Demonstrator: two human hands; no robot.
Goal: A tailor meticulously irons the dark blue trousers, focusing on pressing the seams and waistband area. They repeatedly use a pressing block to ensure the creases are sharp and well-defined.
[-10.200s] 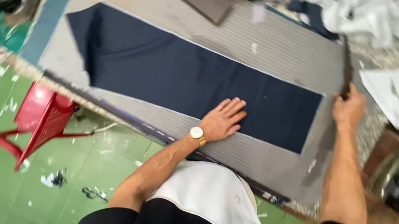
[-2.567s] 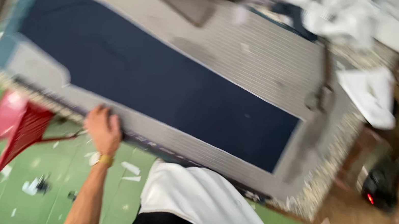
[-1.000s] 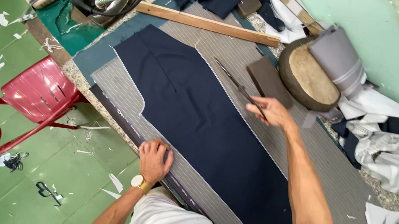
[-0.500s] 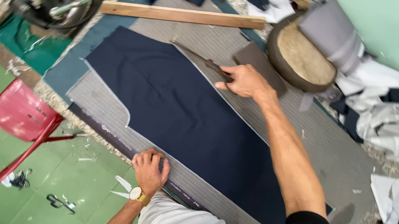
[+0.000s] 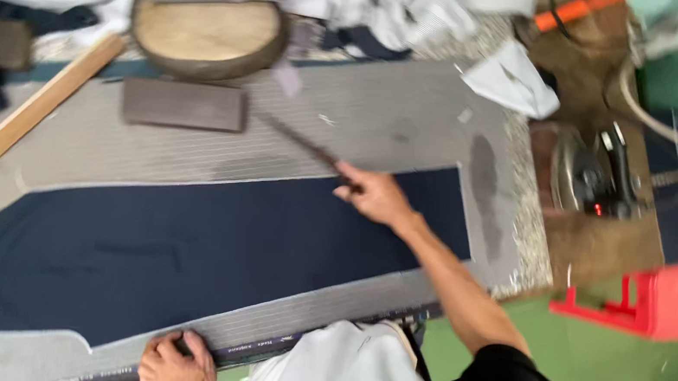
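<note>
Cloth comes first: a long navy-blue fabric panel (image 5: 173, 260) lies flat along the grey striped cutting layer (image 5: 383, 122) that covers the worktop, its upper edge edged by a pale line and its left end reaching almost to the worktop's left side. Over its upper right part the right hand (image 5: 377, 197) is closed around the handle of a long dark blade-like tool, probably shears (image 5: 301, 146), whose tip points up and left over the grey layer; motion blur hides whether the blades are parted. The right arm reaches out nearly straight from the shoulder across the panel, wrist level, knuckles up. The left hand (image 5: 178, 366) lies palm-down with fingers spread and curled at the near edge, pressing the grey layer just below the navy panel and holding nothing. In my judgement the main risk is the panel creeping: the pressing hand sits well apart from the tool, so a push or drag from the blade could ripple or shift the fabric near it and pull the edge off the pale line. The stretched reach also leaves little control, so the tip could snag the grey layer. Farther out, a dark rectangular block (image 5: 184, 105) and a round wooden stump-like block (image 5: 207, 33) rest above the panel, a long wooden ruler (image 5: 11, 130) slants at the left, and an electric iron (image 5: 590, 171) sits at the right.
</note>
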